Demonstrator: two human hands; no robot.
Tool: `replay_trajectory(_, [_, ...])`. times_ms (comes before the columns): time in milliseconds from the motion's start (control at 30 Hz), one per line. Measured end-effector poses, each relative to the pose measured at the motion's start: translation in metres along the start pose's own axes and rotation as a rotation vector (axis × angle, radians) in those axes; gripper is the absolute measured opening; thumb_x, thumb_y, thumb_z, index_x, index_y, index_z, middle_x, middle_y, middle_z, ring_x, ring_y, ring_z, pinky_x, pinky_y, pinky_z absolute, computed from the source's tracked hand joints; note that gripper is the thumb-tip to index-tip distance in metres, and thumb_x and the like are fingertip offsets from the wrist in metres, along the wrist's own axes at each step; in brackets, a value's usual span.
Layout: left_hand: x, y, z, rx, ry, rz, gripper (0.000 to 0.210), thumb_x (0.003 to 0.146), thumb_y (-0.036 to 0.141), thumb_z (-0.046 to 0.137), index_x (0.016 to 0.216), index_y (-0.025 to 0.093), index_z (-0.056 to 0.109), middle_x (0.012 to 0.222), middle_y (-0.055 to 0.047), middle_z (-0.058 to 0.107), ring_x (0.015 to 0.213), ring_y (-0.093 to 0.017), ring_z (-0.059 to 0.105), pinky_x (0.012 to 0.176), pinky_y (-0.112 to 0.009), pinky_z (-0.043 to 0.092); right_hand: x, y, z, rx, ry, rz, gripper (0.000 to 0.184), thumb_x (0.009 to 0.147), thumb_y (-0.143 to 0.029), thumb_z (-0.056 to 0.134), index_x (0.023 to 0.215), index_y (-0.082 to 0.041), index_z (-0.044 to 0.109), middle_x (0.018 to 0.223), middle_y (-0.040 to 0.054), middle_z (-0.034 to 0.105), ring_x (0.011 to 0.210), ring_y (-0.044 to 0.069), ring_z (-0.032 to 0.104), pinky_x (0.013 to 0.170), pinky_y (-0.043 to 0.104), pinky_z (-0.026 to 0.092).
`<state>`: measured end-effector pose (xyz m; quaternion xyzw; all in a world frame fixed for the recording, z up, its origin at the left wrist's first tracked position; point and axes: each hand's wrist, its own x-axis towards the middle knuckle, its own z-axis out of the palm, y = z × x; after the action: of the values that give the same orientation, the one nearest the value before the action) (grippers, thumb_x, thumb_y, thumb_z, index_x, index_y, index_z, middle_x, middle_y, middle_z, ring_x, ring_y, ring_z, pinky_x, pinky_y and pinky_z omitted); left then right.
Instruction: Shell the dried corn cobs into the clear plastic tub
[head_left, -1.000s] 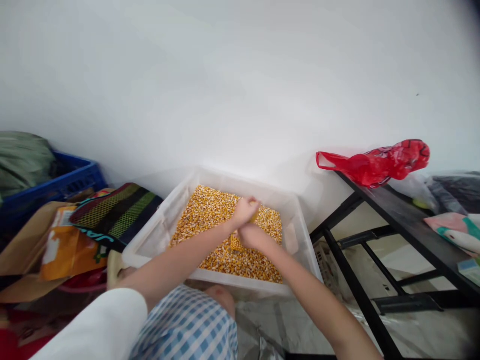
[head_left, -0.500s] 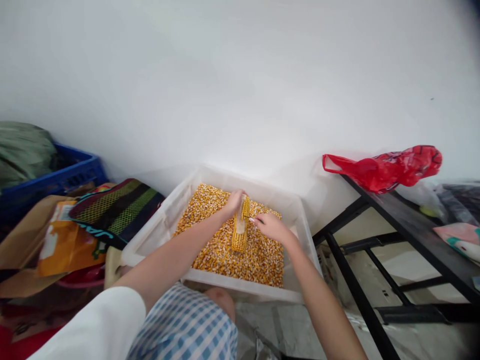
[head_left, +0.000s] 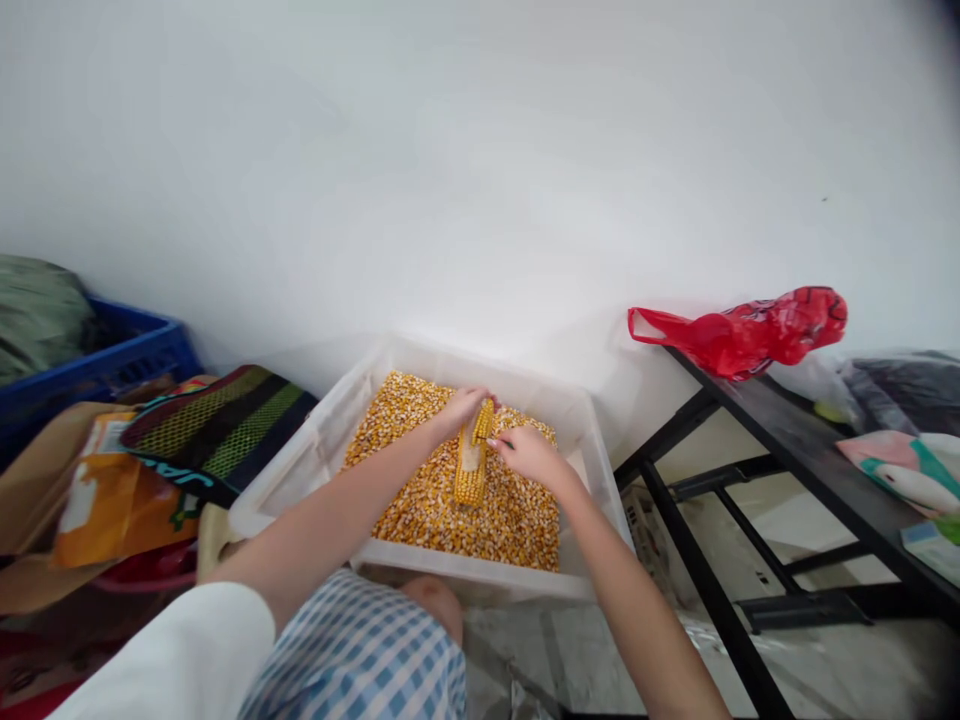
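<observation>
My left hand is closed around the far end of an ear of corn, which is partly stripped, with a pale bare strip between rows of yellow kernels. My right hand pinches a small, thin dark tool from the right side. Its tip meets the ear about midway along; the exact kind of tool is too small to tell. Under both hands lies a thick bed of loose corn kernels inside a white plastic bin.
Behind the bin rises a white wall. To the right stands a black metal rack with a red plastic bag on top. At left are a blue crate, a mesh bag and an orange package.
The whole view has shifted slightly, so things sit a little further left. Both hands keep hold of the ear and the tool, which remains against the kernels.
</observation>
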<state>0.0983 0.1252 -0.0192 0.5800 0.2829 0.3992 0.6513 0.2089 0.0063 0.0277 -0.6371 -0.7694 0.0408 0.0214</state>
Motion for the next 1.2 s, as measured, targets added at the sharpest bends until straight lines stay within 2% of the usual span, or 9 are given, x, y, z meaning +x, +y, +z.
replay_trajectory(133, [0.002,-0.006,0.007,0.041,0.080,-0.004,0.031,0.070,0.040,0.043,0.069,0.013,0.059,0.055,-0.004,0.060,0.052,-0.016,0.053,0.054,-0.028,0.041,-0.001,-0.003,-0.001,-0.033,-0.030,0.045,0.040,0.087,-0.038,0.033,0.080,-0.015,0.065,0.081,0.0110,0.066,0.070,0.016,0.058,0.061,0.025,0.033])
replay_trajectory(400, [0.011,-0.014,0.011,0.281,0.349,0.095,0.030,0.071,0.034,0.039,0.063,0.014,0.059,0.054,-0.003,0.057,0.062,-0.019,0.053,0.060,-0.028,0.040,-0.004,-0.018,0.000,-0.170,-0.026,0.069,0.039,0.087,-0.030,0.031,0.086,-0.011,0.065,0.085,0.0173,0.065,0.077,0.021,0.059,0.069,0.027,0.038])
replay_trajectory(500, [0.008,-0.011,0.015,0.385,0.403,0.113,0.028,0.071,0.032,0.038,0.061,0.014,0.058,0.059,-0.003,0.058,0.065,-0.019,0.053,0.063,-0.028,0.039,-0.003,-0.021,0.003,-0.215,-0.035,0.034,0.035,0.085,-0.026,0.034,0.087,-0.008,0.064,0.085,0.0199,0.064,0.078,0.023,0.060,0.070,0.029,0.038])
replay_trajectory(667, [0.000,-0.005,0.024,0.496,0.388,0.145,0.028,0.074,0.030,0.037,0.062,0.015,0.057,0.059,-0.003,0.058,0.064,-0.018,0.052,0.063,-0.027,0.037,0.002,-0.004,-0.005,-0.110,-0.062,-0.011,0.036,0.085,-0.029,0.035,0.079,-0.011,0.065,0.080,0.0150,0.065,0.069,0.018,0.058,0.064,0.026,0.038])
replay_trajectory(833, [-0.008,-0.007,0.037,0.607,0.341,0.233,0.030,0.078,0.030,0.033,0.065,0.016,0.056,0.064,-0.005,0.059,0.065,-0.017,0.052,0.063,-0.026,0.036,0.012,0.020,-0.021,0.062,-0.162,-0.089,0.027,0.077,-0.024,0.043,0.066,-0.011,0.064,0.062,0.0050,0.061,0.050,0.011,0.046,0.050,0.022,0.033])
replay_trajectory(1000, [-0.012,-0.011,0.045,0.607,0.295,0.284,0.035,0.084,0.030,0.025,0.070,0.017,0.055,0.070,-0.006,0.060,0.069,-0.017,0.053,0.065,-0.027,0.035,0.015,0.036,-0.027,0.228,-0.328,-0.040,0.026,0.075,-0.026,0.044,0.064,-0.011,0.064,0.044,-0.0023,0.046,0.040,0.007,0.034,0.043,0.021,0.029])
replay_trajectory(1200, [-0.015,-0.010,0.051,0.599,0.262,0.272,0.042,0.085,0.040,0.023,0.073,0.017,0.056,0.069,-0.006,0.060,0.069,-0.017,0.054,0.066,-0.027,0.036,0.009,0.050,-0.017,0.401,-0.352,0.009,0.031,0.076,-0.035,0.044,0.066,-0.012,0.064,0.040,-0.0047,0.038,0.035,0.007,0.034,0.035,0.019,0.027])
